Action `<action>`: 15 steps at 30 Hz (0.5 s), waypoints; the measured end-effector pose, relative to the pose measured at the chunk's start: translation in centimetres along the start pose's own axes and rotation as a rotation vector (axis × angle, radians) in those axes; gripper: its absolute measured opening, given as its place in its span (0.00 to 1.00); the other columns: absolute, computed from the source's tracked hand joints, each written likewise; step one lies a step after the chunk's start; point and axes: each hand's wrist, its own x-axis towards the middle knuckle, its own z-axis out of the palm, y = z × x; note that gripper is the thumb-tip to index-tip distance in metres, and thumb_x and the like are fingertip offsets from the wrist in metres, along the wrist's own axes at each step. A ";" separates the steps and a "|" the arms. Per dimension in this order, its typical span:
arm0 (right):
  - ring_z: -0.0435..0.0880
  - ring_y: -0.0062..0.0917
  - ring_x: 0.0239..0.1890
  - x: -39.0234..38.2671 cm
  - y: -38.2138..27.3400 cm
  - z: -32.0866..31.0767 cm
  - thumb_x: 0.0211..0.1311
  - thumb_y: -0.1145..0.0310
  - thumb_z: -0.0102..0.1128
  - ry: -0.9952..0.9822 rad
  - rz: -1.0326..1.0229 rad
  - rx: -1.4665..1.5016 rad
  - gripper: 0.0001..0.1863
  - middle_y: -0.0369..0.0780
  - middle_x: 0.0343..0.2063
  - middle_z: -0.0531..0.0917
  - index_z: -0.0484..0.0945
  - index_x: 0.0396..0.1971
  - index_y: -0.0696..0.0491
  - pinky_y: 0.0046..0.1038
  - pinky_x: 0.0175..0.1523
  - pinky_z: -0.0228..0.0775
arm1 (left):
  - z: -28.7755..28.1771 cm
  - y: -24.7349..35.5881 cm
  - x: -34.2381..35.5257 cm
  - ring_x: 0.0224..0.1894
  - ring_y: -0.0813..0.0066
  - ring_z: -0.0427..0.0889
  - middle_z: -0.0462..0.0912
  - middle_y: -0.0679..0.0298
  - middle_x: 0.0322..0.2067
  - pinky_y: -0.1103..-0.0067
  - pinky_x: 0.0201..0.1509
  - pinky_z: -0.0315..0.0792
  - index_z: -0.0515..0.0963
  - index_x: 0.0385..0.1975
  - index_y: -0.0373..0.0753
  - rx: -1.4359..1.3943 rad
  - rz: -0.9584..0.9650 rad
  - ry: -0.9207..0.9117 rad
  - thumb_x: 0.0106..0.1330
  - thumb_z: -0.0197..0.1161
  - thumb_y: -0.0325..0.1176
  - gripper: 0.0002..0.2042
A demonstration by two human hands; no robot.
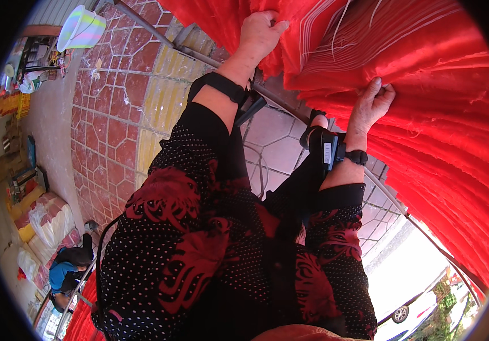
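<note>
A wide mass of bright red cloth (426, 62) in many stacked folds fills the upper right. White threads (335, 40) run in lines across it, some of them loose. My left hand (259, 35) pinches the edge of the cloth at the top middle, the thumb against the curled fingers. Farther right and nearer to me, my right hand (372, 103) grips another part of the edge between thumb and bent fingers. Fingertips of both hands are partly hidden in the folds. Black straps with small devices circle both forearms.
A metal rail (389, 196) runs diagonally under the cloth. Red and yellow paving (111, 113) lies to the left, with a striped bucket (82, 28) at the upper left. Another person (68, 270) sits at the lower left near wrapped bundles. A white car (403, 318) stands at the lower right.
</note>
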 end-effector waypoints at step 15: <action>0.57 0.09 0.23 -0.6 0.4 0.3 0.68 0.65 0.50 -0.284 0.071 0.044 0.15 0.25 0.19 0.63 0.66 0.21 0.53 0.14 0.26 0.52 | 3.9 1.6 -3.9 0.39 0.50 0.79 0.80 0.48 0.32 0.62 0.41 0.73 0.79 0.30 0.33 0.475 -0.091 -0.282 0.56 0.60 0.50 0.21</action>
